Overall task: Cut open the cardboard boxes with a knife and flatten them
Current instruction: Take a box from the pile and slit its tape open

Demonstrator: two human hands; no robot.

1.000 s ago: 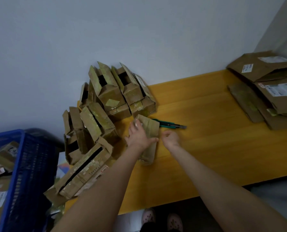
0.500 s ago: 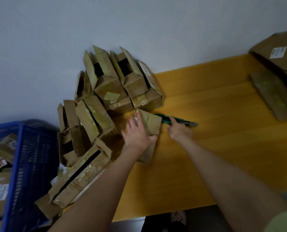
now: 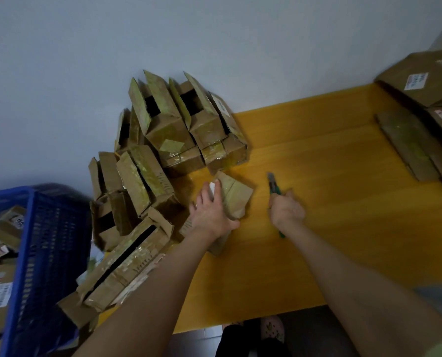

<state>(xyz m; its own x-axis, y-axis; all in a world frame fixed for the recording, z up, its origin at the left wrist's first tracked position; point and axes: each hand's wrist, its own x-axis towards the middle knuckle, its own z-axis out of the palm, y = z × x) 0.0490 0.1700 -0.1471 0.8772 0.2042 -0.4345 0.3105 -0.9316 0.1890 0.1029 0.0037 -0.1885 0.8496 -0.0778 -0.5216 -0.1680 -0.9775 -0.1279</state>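
Observation:
A small taped cardboard box (image 3: 234,195) lies on the yellow table (image 3: 330,202) in front of me. My left hand (image 3: 211,215) holds it down, fingers over its left side and thumb under its near edge. My right hand (image 3: 287,210) grips a green utility knife (image 3: 273,185) just right of the box, blade end pointing away from me, the handle's tail showing below my wrist. A heap of opened cardboard boxes (image 3: 163,155) is piled against the wall at the left of the table.
Flattened cardboard and labelled boxes (image 3: 421,135) are stacked at the table's right end. A blue plastic crate (image 3: 42,253) holding more boxes stands to the left, below table level. My feet in slippers (image 3: 271,328) show under the table's near edge.
My right hand has picked the green knife up off the table and drawn it towards me, beside the box. My left hand stays on the small box.

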